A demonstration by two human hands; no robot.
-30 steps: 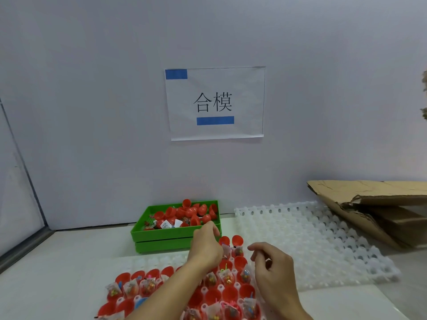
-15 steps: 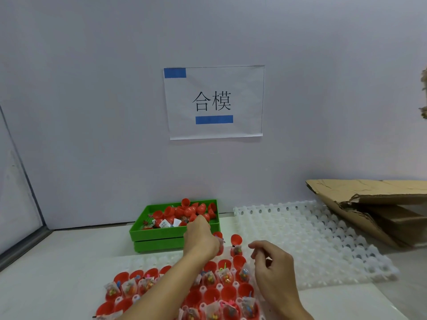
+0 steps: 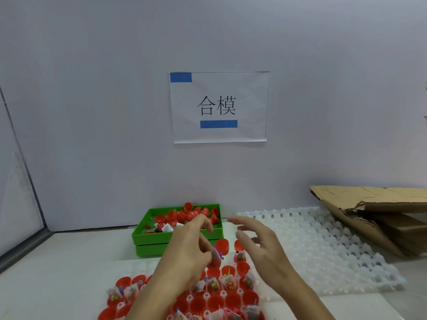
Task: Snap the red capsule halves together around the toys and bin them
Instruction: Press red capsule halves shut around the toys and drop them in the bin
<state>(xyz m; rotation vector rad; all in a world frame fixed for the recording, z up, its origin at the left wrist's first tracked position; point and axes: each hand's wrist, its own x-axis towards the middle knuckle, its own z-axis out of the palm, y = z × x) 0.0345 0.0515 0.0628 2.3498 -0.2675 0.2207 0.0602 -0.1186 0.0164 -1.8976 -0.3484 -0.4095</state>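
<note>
The left hand pinches a small bagged toy over the white plastic tray of red capsule halves on the white table. The right hand hovers beside it, fingers spread (holding nothing). Behind sits the green plastic bin of red capsules.

A white paper sign with two black characters and two blue tape strips is hanging on the pale grey wall facing me. An empty white plastic cell tray is lying on the white tabletop to my right. Flattened brown cardboard pieces are sitting beyond it, their near edge overlapping the tray's far corner.
</note>
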